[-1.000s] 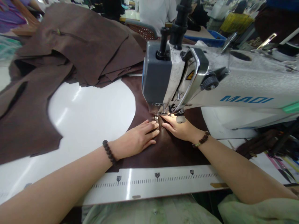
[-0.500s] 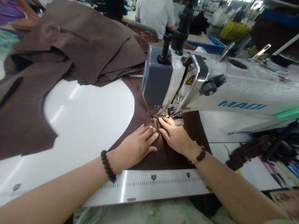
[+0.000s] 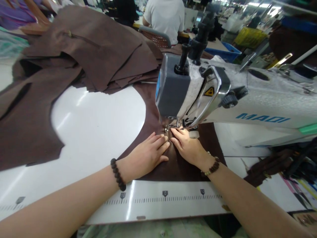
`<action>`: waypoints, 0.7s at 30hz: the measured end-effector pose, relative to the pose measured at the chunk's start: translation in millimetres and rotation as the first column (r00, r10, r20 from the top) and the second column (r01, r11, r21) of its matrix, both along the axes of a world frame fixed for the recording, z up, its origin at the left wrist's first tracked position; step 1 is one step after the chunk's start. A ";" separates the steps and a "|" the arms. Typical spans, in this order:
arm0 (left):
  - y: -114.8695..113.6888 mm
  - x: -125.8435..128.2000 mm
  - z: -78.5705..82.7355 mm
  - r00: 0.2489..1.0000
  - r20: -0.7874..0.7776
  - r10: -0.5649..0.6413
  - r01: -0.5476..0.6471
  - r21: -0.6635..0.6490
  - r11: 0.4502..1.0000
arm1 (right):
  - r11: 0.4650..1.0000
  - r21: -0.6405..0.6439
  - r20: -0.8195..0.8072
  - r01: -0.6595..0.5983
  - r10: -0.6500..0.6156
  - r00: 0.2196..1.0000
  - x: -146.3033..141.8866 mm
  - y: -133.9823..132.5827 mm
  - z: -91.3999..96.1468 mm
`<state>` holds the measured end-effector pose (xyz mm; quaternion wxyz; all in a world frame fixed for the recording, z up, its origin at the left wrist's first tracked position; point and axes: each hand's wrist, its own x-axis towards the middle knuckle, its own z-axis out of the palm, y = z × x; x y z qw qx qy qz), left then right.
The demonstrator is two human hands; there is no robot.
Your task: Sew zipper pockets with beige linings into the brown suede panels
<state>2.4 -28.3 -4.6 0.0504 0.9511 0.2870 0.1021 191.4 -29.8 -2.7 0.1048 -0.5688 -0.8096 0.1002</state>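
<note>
Brown fabric (image 3: 179, 168) lies on the white bench (image 3: 99, 129), partly under the sewing machine (image 3: 252, 99); the left hand (image 3: 146, 156) and right hand (image 3: 190, 148) rest on it, each grip unclosed, fingers extended beside a narrow strip (image 3: 169, 135)

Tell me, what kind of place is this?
It looks like a sewing workshop, maybe a factory. There's a big sewing machine, a heap of brown cut pieces beside it, and another person farther back.
</note>
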 end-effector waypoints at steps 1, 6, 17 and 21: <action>0.8 0.1 -0.2 1.000 0.001 0.002 -0.002 0.002 1.000 | 1.000 0.001 -0.002 -0.005 0.005 1.000 0.3 1.4 -0.9; 5.8 0.2 -0.6 1.000 0.000 -0.002 0.002 0.003 1.000 | 1.000 -0.006 -0.016 -0.023 0.022 1.000 0.8 8.4 -2.8; 18.1 -0.2 2.4 1.000 -0.016 -0.018 0.018 0.009 1.000 | 1.000 -0.009 -0.035 -0.019 0.019 0.999 -1.4 17.0 -0.4; 23.6 -1.0 5.4 1.000 -0.021 -0.020 0.020 0.012 1.000 | 1.000 -0.025 -0.023 -0.003 0.003 1.000 -1.7 22.4 0.0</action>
